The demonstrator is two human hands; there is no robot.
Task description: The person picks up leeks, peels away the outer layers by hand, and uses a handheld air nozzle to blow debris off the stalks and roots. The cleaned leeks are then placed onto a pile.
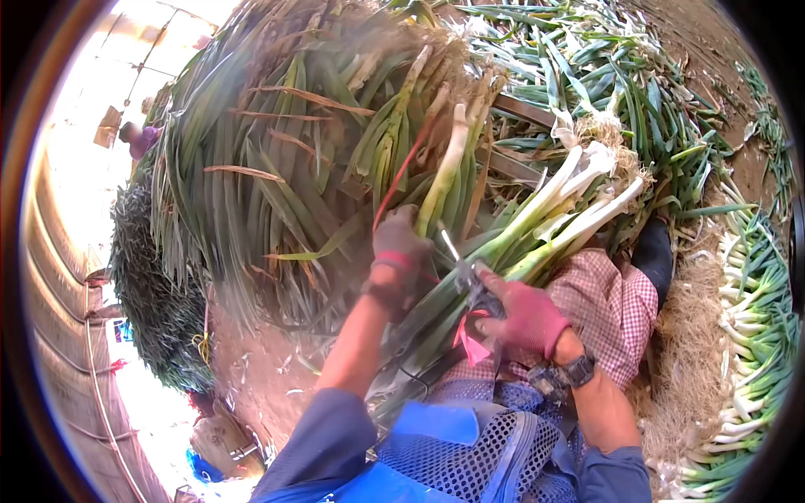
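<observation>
My left hand (401, 243), in a dusty glove with a red cuff, is closed at the lower part of a long green onion (449, 163), whose pale root end points up. My right hand (528, 317), in a red glove, grips an air blow gun (476, 289) with a thin metal nozzle aimed toward the left hand. A pink ribbon (472, 339) hangs by the tool. Across my lap lie several white-stemmed green onions (579, 189), roots toward the upper right. A red strap (407, 163) runs from the big heap (285, 159) down to my left hand.
Loose leaves and peelings (604, 75) pile up behind the lap. Root scraps (692, 335) cover the ground at right, beside a row of cleaned green onions (746, 335). Another bundle stack (159, 277) stands at left. A person in purple (144, 141) is far off at upper left.
</observation>
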